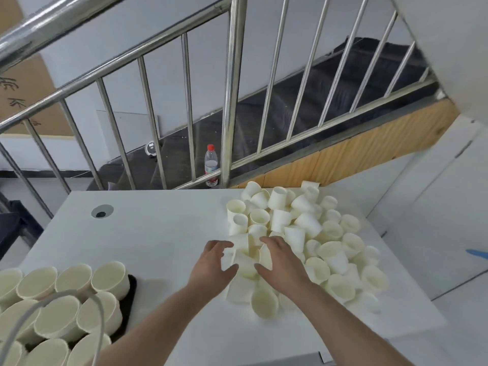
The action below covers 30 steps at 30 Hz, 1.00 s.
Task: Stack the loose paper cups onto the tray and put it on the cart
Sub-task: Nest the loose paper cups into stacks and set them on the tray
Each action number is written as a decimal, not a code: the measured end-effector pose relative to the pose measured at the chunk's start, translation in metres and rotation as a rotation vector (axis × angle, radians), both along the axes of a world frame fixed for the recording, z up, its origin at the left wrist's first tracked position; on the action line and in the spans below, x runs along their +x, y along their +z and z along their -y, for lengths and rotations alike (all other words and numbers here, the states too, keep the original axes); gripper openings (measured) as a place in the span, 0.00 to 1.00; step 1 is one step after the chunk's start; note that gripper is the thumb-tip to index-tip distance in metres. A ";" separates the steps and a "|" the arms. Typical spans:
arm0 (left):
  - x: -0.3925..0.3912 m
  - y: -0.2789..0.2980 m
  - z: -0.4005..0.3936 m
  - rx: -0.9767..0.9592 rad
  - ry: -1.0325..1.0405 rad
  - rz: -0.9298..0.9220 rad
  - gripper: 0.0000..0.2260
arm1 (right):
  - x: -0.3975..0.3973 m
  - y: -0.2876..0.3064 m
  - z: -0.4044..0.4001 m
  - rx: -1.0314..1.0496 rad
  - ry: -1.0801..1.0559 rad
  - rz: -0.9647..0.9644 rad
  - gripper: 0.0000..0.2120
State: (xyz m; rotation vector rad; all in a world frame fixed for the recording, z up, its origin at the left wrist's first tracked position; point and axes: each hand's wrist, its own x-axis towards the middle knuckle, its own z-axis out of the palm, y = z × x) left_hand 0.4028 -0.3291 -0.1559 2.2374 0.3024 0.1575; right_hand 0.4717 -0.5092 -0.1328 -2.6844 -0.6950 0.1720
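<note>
White table (163,233): loose cups (303,228) heaped right, black tray (130,291) left, maybe overhanging.

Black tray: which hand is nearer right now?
Left. The left hand is at the near-left edge of the loose cup pile, on the side toward the black tray; the right hand is further into the pile.

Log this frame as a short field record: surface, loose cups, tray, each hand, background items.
surface: white table
loose cups: jumbled pile of paper cups on the table's right side
tray: dark tray at lower left, filled with upright cups
left hand: fingers spread, reaching into the pile's near edge
right hand: fingers curled onto cups in the pile
background: steel railing; water bottle behind it
cart: not in view
</note>
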 end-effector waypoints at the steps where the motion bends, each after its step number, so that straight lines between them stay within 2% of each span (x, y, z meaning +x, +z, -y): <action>1: 0.012 -0.002 0.002 -0.001 -0.011 -0.003 0.21 | 0.010 -0.002 0.003 -0.002 -0.015 -0.004 0.30; 10: 0.102 -0.027 0.001 -0.075 -0.023 -0.040 0.21 | 0.097 -0.013 0.005 -0.059 -0.123 -0.038 0.26; 16: 0.151 -0.028 -0.014 -0.119 -0.002 -0.011 0.20 | 0.177 -0.013 -0.010 -0.117 -0.195 -0.025 0.28; 22: 0.176 -0.025 -0.032 -0.082 0.055 -0.002 0.21 | 0.240 -0.021 -0.021 -0.184 -0.202 -0.021 0.29; 30: 0.171 -0.038 -0.042 -0.082 0.098 -0.026 0.21 | 0.291 -0.032 -0.036 -0.164 -0.256 -0.062 0.31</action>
